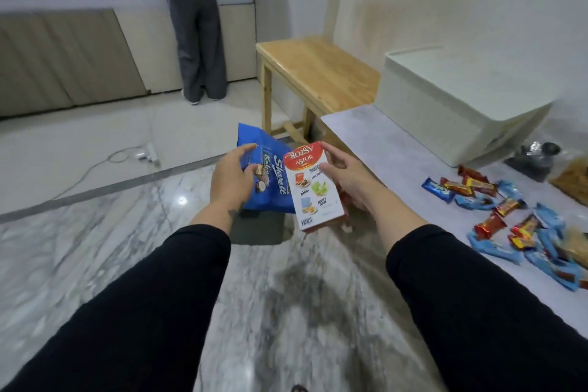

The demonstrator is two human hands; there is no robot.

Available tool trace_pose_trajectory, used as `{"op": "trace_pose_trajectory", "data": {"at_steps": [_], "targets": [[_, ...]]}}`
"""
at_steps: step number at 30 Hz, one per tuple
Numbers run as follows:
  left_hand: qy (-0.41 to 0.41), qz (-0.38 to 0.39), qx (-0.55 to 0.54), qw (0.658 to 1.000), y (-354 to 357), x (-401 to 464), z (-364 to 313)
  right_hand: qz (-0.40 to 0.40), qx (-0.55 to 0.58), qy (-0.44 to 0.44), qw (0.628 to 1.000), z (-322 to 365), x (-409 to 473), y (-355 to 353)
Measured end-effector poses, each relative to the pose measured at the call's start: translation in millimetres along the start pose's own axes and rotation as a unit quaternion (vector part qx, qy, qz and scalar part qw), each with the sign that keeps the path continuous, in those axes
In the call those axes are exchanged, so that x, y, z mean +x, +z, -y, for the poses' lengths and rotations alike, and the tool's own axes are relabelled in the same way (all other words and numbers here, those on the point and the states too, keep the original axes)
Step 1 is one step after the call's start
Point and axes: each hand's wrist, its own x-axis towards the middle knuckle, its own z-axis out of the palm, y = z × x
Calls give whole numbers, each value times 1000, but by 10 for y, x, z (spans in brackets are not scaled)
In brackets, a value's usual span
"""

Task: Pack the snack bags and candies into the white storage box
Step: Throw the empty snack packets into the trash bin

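My left hand [230,177] grips a blue snack bag [273,181] by its left side, holding it over the marble floor. My right hand [348,173] holds a red and white Astor snack box [313,191] upright next to the bag, fingers curled round its right edge. The white storage box [451,105] stands with its lid on at the far end of the grey table [381,143], to the right of both hands. Several red and blue wrapped candies [509,219] lie scattered on the table at the right.
A wooden bench [318,70] stands against the wall beyond the table. A person in grey trousers [197,41] stands at the kitchen counter at the back. A white cable and plug [143,154] lie on the floor. Dark items [534,156] sit beside the storage box.
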Motion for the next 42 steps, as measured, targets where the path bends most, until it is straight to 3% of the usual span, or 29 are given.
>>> {"op": "trace_pose_trajectory", "data": {"at_steps": [11, 20, 28, 36, 42], "targets": [[-68, 7, 52, 996, 257, 1391, 818, 21, -47, 24, 998, 43, 1836, 500], [-75, 140, 103, 982, 721, 2837, 1701, -77, -86, 28, 993, -367, 3427, 924], [-123, 201, 129, 963, 1485, 3450, 2792, -151, -172, 44, 972, -1390, 4554, 1366], [-159, 258, 179, 936, 2302, 3381, 4041, -115, -242, 48, 962, -2675, 5231, 1749], [-182, 322, 179, 912, 2505, 3193, 4463, -55, -235, 130, 962, -3160, 5213, 1823]]}}
